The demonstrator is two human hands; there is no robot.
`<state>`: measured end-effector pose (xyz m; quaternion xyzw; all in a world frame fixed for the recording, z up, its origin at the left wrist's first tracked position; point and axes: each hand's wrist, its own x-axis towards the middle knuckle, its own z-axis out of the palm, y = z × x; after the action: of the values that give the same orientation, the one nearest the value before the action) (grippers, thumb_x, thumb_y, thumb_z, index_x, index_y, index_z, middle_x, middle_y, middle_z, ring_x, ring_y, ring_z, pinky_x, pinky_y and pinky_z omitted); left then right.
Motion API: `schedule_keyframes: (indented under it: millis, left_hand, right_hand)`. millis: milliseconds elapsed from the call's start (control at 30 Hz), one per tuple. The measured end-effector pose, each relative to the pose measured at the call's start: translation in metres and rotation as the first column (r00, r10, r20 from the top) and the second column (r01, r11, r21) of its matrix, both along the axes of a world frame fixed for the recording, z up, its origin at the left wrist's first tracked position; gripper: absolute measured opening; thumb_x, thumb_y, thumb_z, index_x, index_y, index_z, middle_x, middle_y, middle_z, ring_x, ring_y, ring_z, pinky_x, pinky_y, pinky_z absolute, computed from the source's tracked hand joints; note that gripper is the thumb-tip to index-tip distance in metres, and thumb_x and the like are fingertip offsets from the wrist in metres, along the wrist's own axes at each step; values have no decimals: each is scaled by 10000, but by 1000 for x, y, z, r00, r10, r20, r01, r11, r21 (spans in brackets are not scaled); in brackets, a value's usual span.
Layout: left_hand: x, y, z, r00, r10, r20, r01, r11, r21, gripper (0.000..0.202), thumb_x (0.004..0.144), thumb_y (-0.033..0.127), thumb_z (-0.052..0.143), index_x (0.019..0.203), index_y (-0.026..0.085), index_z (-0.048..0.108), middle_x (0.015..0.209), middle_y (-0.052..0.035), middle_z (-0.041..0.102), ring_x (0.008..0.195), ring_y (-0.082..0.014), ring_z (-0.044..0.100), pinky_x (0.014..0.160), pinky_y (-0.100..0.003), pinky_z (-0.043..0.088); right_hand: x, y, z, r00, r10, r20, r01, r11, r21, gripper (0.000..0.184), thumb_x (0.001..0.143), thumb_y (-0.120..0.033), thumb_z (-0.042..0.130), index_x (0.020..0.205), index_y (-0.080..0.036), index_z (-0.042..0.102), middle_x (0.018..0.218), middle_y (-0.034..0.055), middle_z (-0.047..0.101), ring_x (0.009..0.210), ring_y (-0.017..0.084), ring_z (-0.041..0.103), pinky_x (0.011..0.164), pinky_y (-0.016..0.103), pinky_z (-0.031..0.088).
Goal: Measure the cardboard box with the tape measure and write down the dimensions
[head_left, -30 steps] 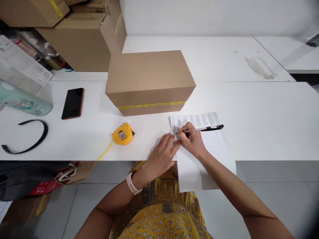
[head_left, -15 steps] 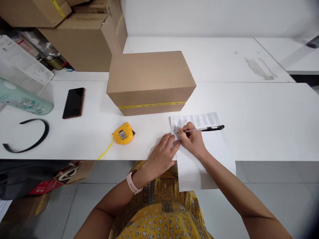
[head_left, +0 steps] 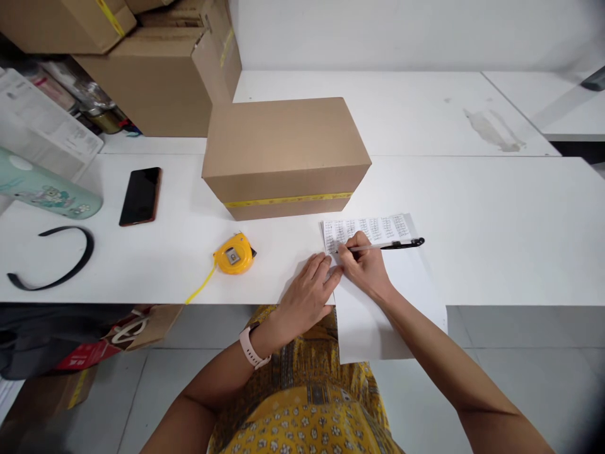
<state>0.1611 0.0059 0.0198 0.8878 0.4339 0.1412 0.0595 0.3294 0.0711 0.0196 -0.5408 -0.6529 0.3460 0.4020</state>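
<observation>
My right hand (head_left: 366, 265) is closed around a pen (head_left: 397, 244), its tip resting on a sheet of paper (head_left: 378, 321). Several columns of small handwriting run across the top of the sheet, whose lower part hangs over the table's front edge. My left hand (head_left: 307, 290) lies flat with fingers stretched out, at the paper's left edge and close to the pen tip. Beyond the paper stands a closed cardboard box (head_left: 288, 142) with a strip of yellow tape along its front. Left of my hands sits a yellow tape measure (head_left: 235, 254), its blade end reaching the table edge.
A phone (head_left: 140, 196), a curved black band (head_left: 85, 252) and a pale green bottle (head_left: 51, 189) lie on the white table (head_left: 510, 233) at left. Larger cardboard boxes (head_left: 155, 82) are stacked at the back left. Bags (head_left: 85, 347) are below the table at left.
</observation>
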Motion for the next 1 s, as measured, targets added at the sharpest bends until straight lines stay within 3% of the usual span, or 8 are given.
schedule_keyframes:
  millis: [533,1000]
  left_hand:
    - [0,0,1,1000,-2,5,2,1000,-3,720,790,265,771,1413,106,448,1439,-229,522,1408,-392,450,1155,-557,427]
    - [0,0,-1,1000,-8,6,8,1000,12,799,748,290,829,1417,61,457,1435,-253,512,1395,-406,452,1178,-538,407]
  right_hand:
    - [-1,0,3,999,-23,28,23,1000,9,245,890,-294,581,705,-246,429,565,-60,418,521,124,416,528,281,348]
    - [1,1,1,999,-30,23,30,999,-11,234,872,-282,601,706,-246,441,542,-63,428,494,120,407,492,274,330]
